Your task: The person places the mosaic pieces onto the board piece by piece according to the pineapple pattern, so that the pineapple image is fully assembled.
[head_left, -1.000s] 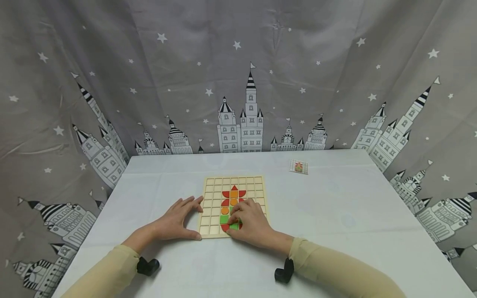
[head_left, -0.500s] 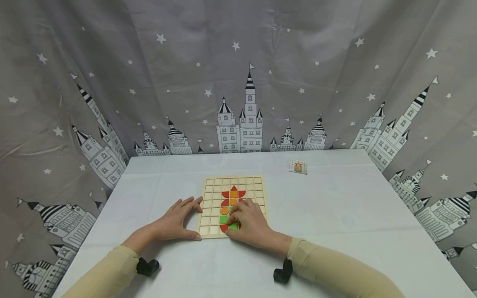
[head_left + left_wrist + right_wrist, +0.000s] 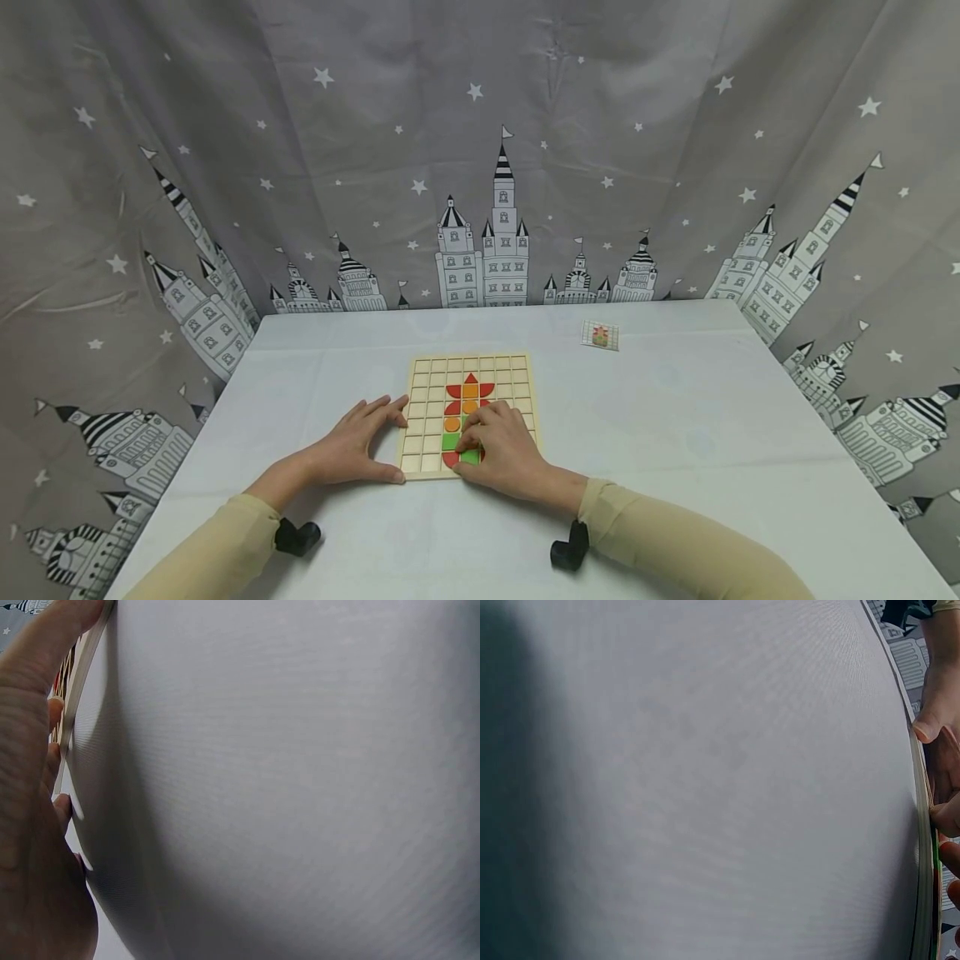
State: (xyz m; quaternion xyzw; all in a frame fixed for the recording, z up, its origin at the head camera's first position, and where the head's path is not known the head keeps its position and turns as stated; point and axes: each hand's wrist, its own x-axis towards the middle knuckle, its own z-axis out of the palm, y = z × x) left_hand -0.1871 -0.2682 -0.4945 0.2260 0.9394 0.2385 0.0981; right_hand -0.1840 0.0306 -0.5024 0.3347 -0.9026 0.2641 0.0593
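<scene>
A square wooden grid board [image 3: 430,446] lies on the table, with flat coloured pieces forming a figure in its middle columns. At its left side is my left hand [image 3: 348,446], fingers spread along the edge and thumb at the near left corner. The left wrist view shows that thumb against the board's side [image 3: 84,675]. My right hand [image 3: 506,446] lies over the lower right of the figure, fingers bent. Its thumb and a fingertip sit on either side of a green piece [image 3: 470,457]. Nearby show a green square [image 3: 451,441], an orange circle [image 3: 452,424] and a red piece [image 3: 450,459]. The right palm hides other pieces.
A small pattern card [image 3: 600,336] showing a similar figure lies at the back right of the white table [image 3: 675,417]. A grey curtain [image 3: 360,125] with printed castles hangs behind. Black wrist cameras [image 3: 297,537] hang below both sleeves.
The whole head view shifts slightly between the first frame and now. Both hands, the board and the pieces keep their places.
</scene>
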